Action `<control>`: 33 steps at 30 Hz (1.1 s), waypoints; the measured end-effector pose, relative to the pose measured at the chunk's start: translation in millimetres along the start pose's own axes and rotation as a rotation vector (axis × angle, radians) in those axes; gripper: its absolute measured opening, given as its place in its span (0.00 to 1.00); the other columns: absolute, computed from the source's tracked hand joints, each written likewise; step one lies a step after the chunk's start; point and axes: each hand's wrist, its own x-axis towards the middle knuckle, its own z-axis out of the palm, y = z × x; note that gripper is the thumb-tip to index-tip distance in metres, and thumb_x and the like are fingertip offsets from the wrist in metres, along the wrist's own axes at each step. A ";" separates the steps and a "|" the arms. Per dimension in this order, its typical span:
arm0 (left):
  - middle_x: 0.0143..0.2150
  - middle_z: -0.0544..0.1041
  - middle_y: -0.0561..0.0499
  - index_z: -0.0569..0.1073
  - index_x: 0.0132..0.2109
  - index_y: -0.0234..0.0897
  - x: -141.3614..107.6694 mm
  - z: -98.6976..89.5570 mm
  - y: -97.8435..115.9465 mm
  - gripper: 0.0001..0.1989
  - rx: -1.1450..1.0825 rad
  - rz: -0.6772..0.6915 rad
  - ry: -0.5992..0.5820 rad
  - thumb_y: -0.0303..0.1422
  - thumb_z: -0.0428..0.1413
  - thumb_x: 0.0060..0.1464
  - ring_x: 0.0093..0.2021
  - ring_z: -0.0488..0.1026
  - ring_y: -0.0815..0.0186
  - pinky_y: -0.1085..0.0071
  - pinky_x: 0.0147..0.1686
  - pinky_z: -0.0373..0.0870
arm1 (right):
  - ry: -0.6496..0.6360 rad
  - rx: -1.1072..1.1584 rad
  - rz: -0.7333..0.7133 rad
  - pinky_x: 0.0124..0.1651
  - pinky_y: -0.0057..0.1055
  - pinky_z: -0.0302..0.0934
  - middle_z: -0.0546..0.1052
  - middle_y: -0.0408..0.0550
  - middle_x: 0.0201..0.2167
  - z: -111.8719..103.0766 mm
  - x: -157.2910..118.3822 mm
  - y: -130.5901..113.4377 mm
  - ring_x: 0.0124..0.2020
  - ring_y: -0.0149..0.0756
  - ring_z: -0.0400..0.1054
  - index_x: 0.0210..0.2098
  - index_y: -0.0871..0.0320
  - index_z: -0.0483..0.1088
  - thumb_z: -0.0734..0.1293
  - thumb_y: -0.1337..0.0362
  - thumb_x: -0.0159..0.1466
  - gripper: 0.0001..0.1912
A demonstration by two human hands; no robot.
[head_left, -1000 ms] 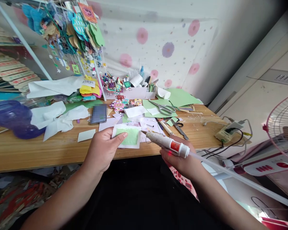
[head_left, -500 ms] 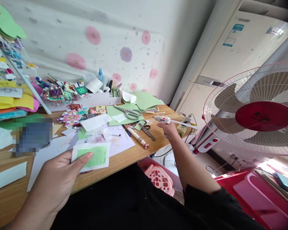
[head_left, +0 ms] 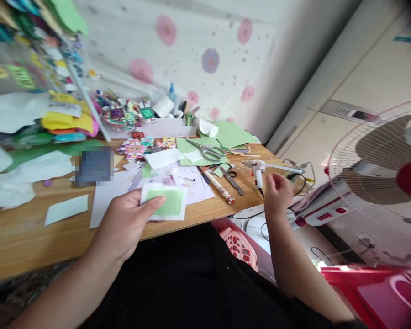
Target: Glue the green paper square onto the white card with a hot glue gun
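My left hand (head_left: 130,219) pinches a small white paper card with a green panel (head_left: 173,205), the thumb pressed on its front and the other fingers behind. The panel looks shiny. Off at the table's right end stands a white hot glue gun (head_left: 258,176), a long glue stick jutting from its back. Just right of it, apart from the handle, is my right hand (head_left: 279,196), its fingers curled in with nothing visible in them. A multi-coloured pen (head_left: 219,186) and dark-handled scissors (head_left: 233,182) lie between the two hands.
Large silver scissors (head_left: 208,150) rest on green paper. Small paper figures (head_left: 133,150) and loose sheets cover the table's (head_left: 23,246) middle. A fan (head_left: 380,155) stands at the right, above a red bin (head_left: 366,283). A pink basket (head_left: 238,246) sits below the edge.
My right hand has let go of the glue gun, which now stands on the table, and has drawn back to the right. The left hand still holds the card. The view has turned left.
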 end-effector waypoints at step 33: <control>0.35 0.83 0.48 0.80 0.35 0.36 -33.2 0.3 18.6 0.13 0.098 0.028 -0.240 0.39 0.66 0.43 0.34 0.77 0.59 0.68 0.34 0.73 | -1.340 0.798 0.305 0.23 0.24 0.63 0.74 0.41 0.17 28.0 -96.7 -126.4 0.19 0.27 0.67 0.20 0.61 0.75 0.79 0.58 0.42 0.15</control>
